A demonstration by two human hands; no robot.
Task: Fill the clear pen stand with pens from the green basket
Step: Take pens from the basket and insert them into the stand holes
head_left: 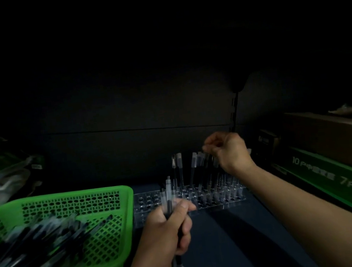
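Beside green basket [121, 196], my left hand [166, 233] grips pens [169, 191]; right hand [227, 149] pinches standing pen [206, 162] in clear pen stand [147, 200].

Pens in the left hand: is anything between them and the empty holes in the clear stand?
Nothing visible does. The left hand grips its pens just in front of the clear stand, whose left-end holes are open. The standing pens and the right hand are farther right, off that path.
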